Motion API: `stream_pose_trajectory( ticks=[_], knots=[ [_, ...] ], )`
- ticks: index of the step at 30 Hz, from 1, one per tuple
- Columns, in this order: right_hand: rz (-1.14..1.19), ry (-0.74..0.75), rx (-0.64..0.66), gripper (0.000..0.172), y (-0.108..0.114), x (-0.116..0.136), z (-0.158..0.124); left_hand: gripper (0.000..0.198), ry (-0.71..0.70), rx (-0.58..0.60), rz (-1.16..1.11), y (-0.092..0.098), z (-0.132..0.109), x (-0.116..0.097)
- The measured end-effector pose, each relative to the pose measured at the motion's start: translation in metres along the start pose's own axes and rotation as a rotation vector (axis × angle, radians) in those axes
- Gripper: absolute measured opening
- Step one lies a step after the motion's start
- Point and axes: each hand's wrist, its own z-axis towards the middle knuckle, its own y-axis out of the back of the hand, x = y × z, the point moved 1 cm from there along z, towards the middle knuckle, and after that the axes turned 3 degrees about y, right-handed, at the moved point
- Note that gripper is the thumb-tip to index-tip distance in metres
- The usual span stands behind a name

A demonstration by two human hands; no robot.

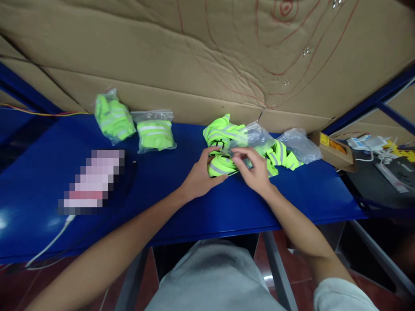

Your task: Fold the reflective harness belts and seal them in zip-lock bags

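My left hand [201,176] is curled round a rolled neon-yellow reflective strap [221,166] with grey stripes, holding it just above the blue table. Thumb and fingers of my right hand [254,169] are closed at the roll's right side; what lies between the fingertips is too small to make out. Behind the roll is a loose heap of the same reflective fabric [223,129], with a black buckle or trim showing. A crumpled clear plastic bag [254,134] sits beyond my right hand, partly over the heap. More striped fabric [282,155] spreads to the right of that hand.
Two clear bags of folded neon fabric, one bag [113,119] and another bag [155,133], stand at the back left. A blurred-out phone [97,177] with a white cable lies left. Right are another clear bag [301,144] and a cardboard box [337,153]. Cardboard walls the back.
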Motion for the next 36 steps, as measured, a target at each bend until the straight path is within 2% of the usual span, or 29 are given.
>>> stream_pose_trajectory(
  ticks=[2,3,4,8,10,11,13,17,21,26,32,36],
  knots=[
    [-0.065,-0.1,-0.061,0.024,0.008,-0.009,0.003,0.076,0.03,0.008,-0.043,0.0,0.002,-0.002],
    [-0.115,-0.13,-0.046,0.025,0.011,-0.014,0.003,0.073,0.055,0.007,-0.062,0.0,0.003,-0.003],
    [-0.164,-0.144,0.015,0.026,0.013,-0.019,0.004,0.072,0.086,0.001,-0.091,-0.001,0.004,-0.004],
    [-0.371,-0.114,0.415,0.033,0.012,-0.03,-0.001,0.069,0.22,-0.022,-0.264,-0.002,0.006,-0.004],
    [-0.475,-0.09,0.502,0.042,0.01,-0.03,-0.004,0.067,0.243,-0.021,-0.31,0.0,0.007,-0.004],
    [-0.502,-0.089,0.508,0.041,0.009,-0.03,-0.004,0.067,0.253,-0.015,-0.332,0.001,0.007,-0.005],
    [-0.486,-0.096,0.449,0.028,0.008,-0.028,-0.003,0.071,0.28,0.031,-0.379,0.003,0.007,-0.006],
    [-0.19,-0.059,0.229,0.017,0.01,-0.022,0.001,0.074,0.34,0.22,-0.421,-0.001,0.002,-0.011],
    [0.041,-0.001,0.237,0.014,0.011,-0.019,0.003,0.075,0.371,0.316,-0.414,-0.008,-0.003,-0.012],
    [0.172,-0.045,0.235,0.016,0.015,-0.018,0.005,0.083,0.395,0.262,-0.439,-0.008,-0.002,-0.011],
    [0.214,-0.036,0.19,0.016,0.014,-0.012,0.005,0.06,0.444,0.235,-0.381,-0.005,-0.002,-0.013],
    [0.237,-0.072,0.227,0.02,0.015,-0.011,0.005,0.062,0.43,0.22,-0.353,-0.004,-0.001,-0.016]
  ],
)
